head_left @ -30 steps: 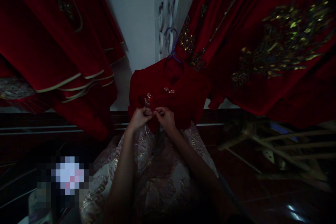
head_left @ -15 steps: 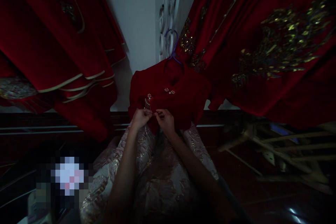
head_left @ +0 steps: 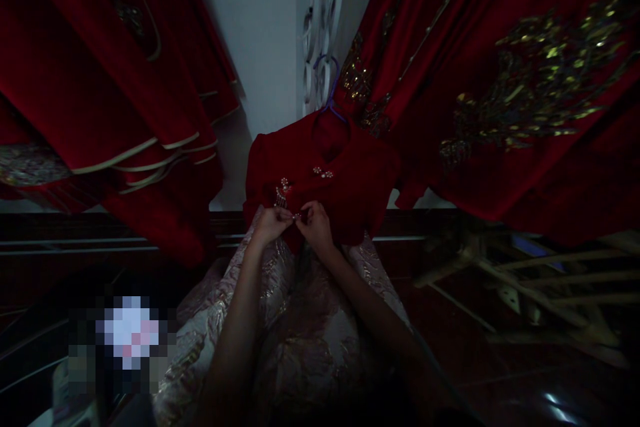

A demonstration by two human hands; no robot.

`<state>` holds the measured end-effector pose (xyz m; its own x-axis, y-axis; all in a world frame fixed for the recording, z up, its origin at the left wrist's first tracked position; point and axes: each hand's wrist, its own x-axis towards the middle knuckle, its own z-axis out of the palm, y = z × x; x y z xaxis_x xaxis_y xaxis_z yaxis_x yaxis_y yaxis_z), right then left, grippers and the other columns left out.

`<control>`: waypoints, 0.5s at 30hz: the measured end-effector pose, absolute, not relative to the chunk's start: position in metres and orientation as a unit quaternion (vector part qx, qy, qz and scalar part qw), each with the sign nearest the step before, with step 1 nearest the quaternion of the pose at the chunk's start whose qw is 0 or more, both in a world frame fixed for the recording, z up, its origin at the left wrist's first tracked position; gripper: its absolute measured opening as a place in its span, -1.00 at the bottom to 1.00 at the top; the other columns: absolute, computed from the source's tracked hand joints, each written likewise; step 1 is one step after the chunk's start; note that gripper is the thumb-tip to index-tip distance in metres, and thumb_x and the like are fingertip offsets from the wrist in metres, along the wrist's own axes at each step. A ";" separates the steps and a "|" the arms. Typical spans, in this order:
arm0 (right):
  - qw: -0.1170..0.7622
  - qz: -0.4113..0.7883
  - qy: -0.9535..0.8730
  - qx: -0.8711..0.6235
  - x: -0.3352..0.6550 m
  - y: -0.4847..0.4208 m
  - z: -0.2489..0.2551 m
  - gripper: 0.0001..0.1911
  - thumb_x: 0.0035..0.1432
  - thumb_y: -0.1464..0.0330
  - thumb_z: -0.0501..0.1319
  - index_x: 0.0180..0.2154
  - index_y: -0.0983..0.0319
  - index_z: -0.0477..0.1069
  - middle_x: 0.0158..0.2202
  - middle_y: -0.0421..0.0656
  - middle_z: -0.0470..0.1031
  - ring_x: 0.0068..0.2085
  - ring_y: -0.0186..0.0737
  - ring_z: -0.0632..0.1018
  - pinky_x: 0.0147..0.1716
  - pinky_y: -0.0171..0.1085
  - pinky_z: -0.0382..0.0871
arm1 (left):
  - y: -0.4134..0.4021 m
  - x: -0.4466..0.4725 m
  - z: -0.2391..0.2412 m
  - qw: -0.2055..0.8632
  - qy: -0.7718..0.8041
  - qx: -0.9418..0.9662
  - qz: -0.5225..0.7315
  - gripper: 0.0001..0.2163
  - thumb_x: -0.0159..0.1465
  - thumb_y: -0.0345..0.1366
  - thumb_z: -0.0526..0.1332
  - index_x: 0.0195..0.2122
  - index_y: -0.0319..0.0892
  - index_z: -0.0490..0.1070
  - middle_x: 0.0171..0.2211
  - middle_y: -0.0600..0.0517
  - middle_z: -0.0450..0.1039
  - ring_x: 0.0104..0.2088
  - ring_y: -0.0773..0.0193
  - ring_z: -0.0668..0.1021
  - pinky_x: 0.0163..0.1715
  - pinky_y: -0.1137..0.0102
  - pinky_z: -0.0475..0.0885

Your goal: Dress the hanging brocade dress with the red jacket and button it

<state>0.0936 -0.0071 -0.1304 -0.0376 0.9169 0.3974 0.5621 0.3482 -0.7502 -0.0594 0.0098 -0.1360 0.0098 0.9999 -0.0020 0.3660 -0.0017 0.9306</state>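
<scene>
A red garment (head_left: 280,153) on a purple hanger (head_left: 332,103) lies spread out over my lap. My left hand (head_left: 273,223) pinches a small sparkling ornament (head_left: 297,216) at the lower front of the garment. From the other side, my right hand (head_left: 316,227) closes on the same piece with thumb and fingertips; its exact shape is too small and dark to tell. Just above my left hand sits a beaded ornament with dangling strands (head_left: 281,195). Farther up, near the neckline, is a cluster of little flower-shaped jewels (head_left: 323,173).
Red garments with pale piping (head_left: 125,80) hang at the left. Red cloth with gold sequins (head_left: 550,80) hangs at the right. A white scrolled metal frame (head_left: 320,27) stands behind the hanger. A wooden rack or stool (head_left: 540,280) is on the floor at right. Shiny patterned cloth (head_left: 320,367) covers my legs.
My right hand's fingers have lifted and curled a little, and the small ornament between my fingertips shows more. My left hand has shifted slightly right. The garment stays nearly where it was.
</scene>
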 end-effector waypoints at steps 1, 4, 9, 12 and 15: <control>0.439 0.201 -0.691 -0.538 0.096 -0.006 -0.132 -0.74 -0.01 0.36 0.19 -0.21 0.22 0.29 -0.31 -0.19 0.34 -0.36 -0.30 0.40 -0.33 -0.32 0.35 | 0.009 -0.060 -0.135 0.405 0.586 0.584 0.390 -0.87 -0.02 -0.37 0.26 -0.41 -0.26 0.48 -0.42 -0.01 0.56 -0.40 0.28 0.57 -0.33 0.43 0.44; 0.426 0.222 -0.696 -0.534 0.106 -0.008 -0.133 -0.66 -0.10 0.37 0.21 -0.21 0.22 0.24 -0.33 -0.22 0.32 -0.38 -0.30 0.36 -0.35 -0.33 0.30 | 0.008 -0.061 -0.132 0.389 0.596 0.583 0.392 -0.84 -0.01 -0.36 0.25 -0.37 -0.24 0.49 -0.42 0.00 0.56 -0.41 0.30 0.56 -0.35 0.45 0.43; 0.398 0.246 -0.713 -0.523 0.138 -0.019 -0.127 -0.69 -0.08 0.37 0.21 -0.21 0.20 0.24 -0.42 -0.29 0.26 -0.44 -0.33 0.31 -0.43 -0.37 0.20 | 0.007 -0.067 -0.123 0.289 0.631 0.565 0.446 -0.78 0.08 -0.28 0.20 -0.26 -0.22 0.49 -0.41 0.02 0.55 -0.42 0.32 0.55 -0.34 0.46 0.42; 0.388 0.245 -0.710 -0.533 0.155 -0.025 -0.121 -0.73 -0.05 0.36 0.20 -0.23 0.19 0.26 -0.49 -0.32 0.19 -0.48 -0.34 0.29 -0.47 -0.37 0.17 | 0.003 -0.072 -0.118 0.288 0.607 0.601 0.433 -0.78 0.10 -0.27 0.19 -0.26 -0.22 0.49 -0.37 0.00 0.55 -0.38 0.32 0.55 -0.31 0.46 0.42; 0.401 0.232 -0.700 -0.544 0.159 -0.025 -0.116 -0.78 -0.02 0.35 0.20 -0.26 0.19 0.28 -0.51 -0.32 0.19 -0.48 -0.34 0.29 -0.46 -0.37 0.17 | -0.001 -0.072 -0.117 0.301 0.562 0.663 0.392 -0.81 0.09 -0.29 0.20 -0.28 -0.21 0.48 -0.32 -0.01 0.54 -0.33 0.31 0.56 -0.29 0.46 0.42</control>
